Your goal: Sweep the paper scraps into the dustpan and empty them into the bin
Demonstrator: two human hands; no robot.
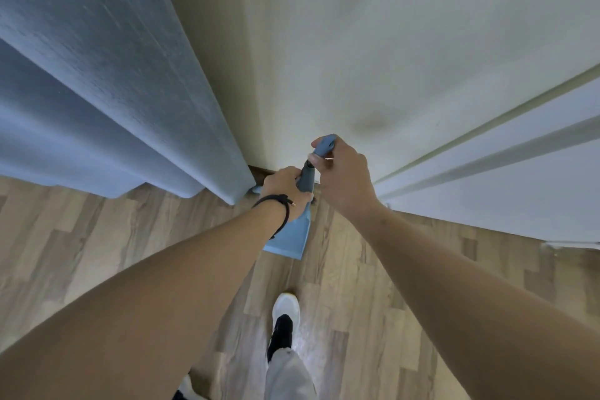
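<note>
Head view: left hand (285, 187) clamps the grey handle (306, 177) above the blue plastic dustpan (293, 234), right hand (344, 172) grips a blue handle tip (324, 144); no scraps or bin visible, progress unclear.

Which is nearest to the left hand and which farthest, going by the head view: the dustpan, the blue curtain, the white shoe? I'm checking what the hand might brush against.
1. Dustpan: the left hand grips its grey handle, with the blue pan hanging below the wrist.
2. Blue curtain: just to the hand's left, its hem at the floor.
3. White shoe: lowest in the view, on the wood floor.
</note>
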